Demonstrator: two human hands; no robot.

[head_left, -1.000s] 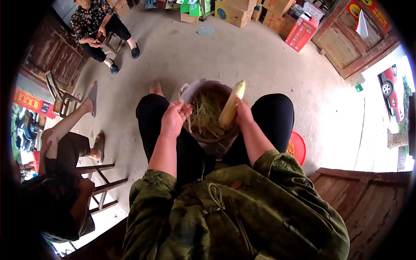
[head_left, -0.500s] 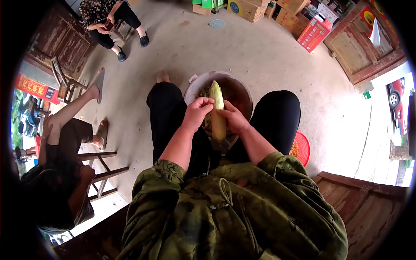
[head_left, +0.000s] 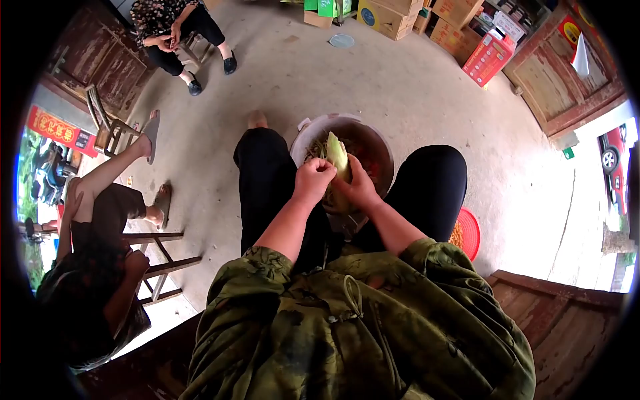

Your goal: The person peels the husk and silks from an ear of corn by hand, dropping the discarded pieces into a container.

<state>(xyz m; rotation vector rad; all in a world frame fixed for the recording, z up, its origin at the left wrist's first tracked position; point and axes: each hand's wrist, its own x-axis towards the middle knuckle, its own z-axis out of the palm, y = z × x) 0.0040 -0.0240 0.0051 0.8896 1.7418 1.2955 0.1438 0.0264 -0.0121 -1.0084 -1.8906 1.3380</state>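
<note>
A long pale green and yellow vegetable [head_left: 339,159] is held nearly upright over a round bucket [head_left: 379,137] between my knees. My right hand [head_left: 360,185] is wrapped round its right side. Against its left side my left hand [head_left: 315,181] is closed in a pinch; what its fingertips grip is too small to make out. Inside the bucket, partly hidden by my hands, lie thin pale strips and some reddish bits.
By my right knee stands a red basket [head_left: 471,233] with orange-yellow pieces. One person [head_left: 175,33] sits at the upper left, another [head_left: 107,220] at the left near a wooden stool [head_left: 163,267]. Cardboard boxes [head_left: 387,19] and a red box [head_left: 489,59] stand ahead.
From beside the bucket's right edge, the vegetable has come to its middle and turned more upright. My left hand has moved right to meet it. The whole view has shifted slightly.
</note>
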